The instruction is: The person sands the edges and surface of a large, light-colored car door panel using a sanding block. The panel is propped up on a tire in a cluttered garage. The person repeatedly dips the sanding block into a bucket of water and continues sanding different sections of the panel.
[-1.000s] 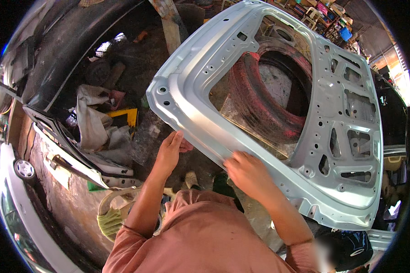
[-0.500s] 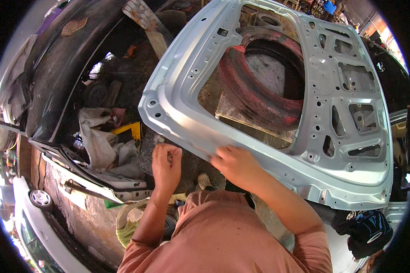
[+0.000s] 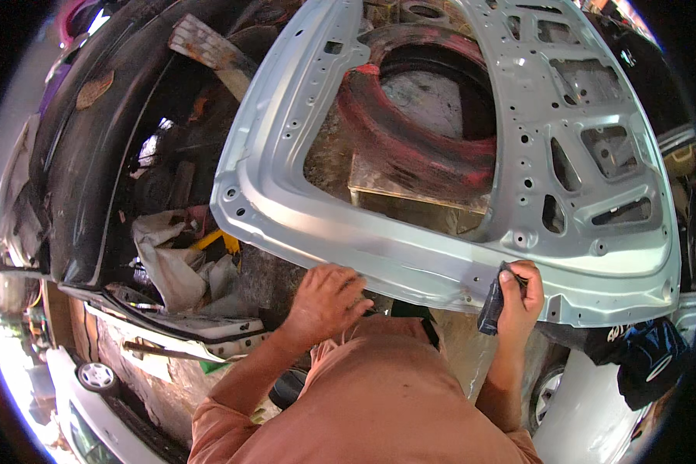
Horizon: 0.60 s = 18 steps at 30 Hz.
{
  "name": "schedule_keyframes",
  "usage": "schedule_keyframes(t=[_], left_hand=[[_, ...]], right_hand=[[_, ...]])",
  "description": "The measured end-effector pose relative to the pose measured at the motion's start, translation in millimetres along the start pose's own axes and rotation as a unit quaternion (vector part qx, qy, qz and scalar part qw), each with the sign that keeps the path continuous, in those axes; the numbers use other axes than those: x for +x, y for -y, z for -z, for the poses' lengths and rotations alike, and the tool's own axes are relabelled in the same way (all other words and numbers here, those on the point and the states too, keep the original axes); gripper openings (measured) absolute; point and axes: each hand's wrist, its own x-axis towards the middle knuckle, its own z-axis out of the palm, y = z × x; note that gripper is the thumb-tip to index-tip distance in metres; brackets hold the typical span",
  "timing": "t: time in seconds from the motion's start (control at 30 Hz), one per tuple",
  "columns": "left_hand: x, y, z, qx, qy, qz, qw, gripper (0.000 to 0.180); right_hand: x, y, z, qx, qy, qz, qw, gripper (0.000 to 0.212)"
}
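A silver-grey car tailgate panel (image 3: 348, 259) with a large window opening and several cut-outs lies in front of me. Over its near edge, left of the middle, is my left hand (image 3: 329, 301), with fingers loosely stretched and thumb apart, holding nothing. Farther right, my right hand (image 3: 523, 298) grips a folded dark sheet (image 3: 490, 303) between thumb and fingers, by the panel's near edge. What the sheet is made of cannot be made out. A red-smeared tyre (image 3: 410, 147) shows through the window opening, beneath the panel.
A dark car body (image 3: 93, 170) stands to the left, with a crumpled pale cloth (image 3: 170, 267) beside it. Near it is a loose door-like part (image 3: 185, 329). White cars (image 3: 93, 410) stand lower left and lower right. A black printed cloth (image 3: 646, 359) hangs at the right.
My right hand has moved right along the near edge, and the dark sheet now shows in it. My left hand has come right, up to the panel, and its fingers have loosened.
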Motion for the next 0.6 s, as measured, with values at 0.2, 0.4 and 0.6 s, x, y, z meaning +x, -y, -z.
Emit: schedule_keyframes(t=[0.2,0.4,0.6], left_hand=[[25.1,-56.5,-30.4,-0.052,0.051,-0.059,0.996,0.049],[47.5,-95.3,-38.0,-0.106,0.128,-0.099,0.981,0.057],[29.1,-72.6,-31.9,-0.081,0.145,-0.052,0.985,0.056]], right_hand=[[-5.3,-8.5,22.7,0.037,-0.085,-0.042,0.995,0.011],[1.9,-24.0,36.0,0.063,-0.178,-0.079,0.979,0.008],[15.5,-39.5,57.6,0.116,-0.203,-0.067,0.97,0.012]])
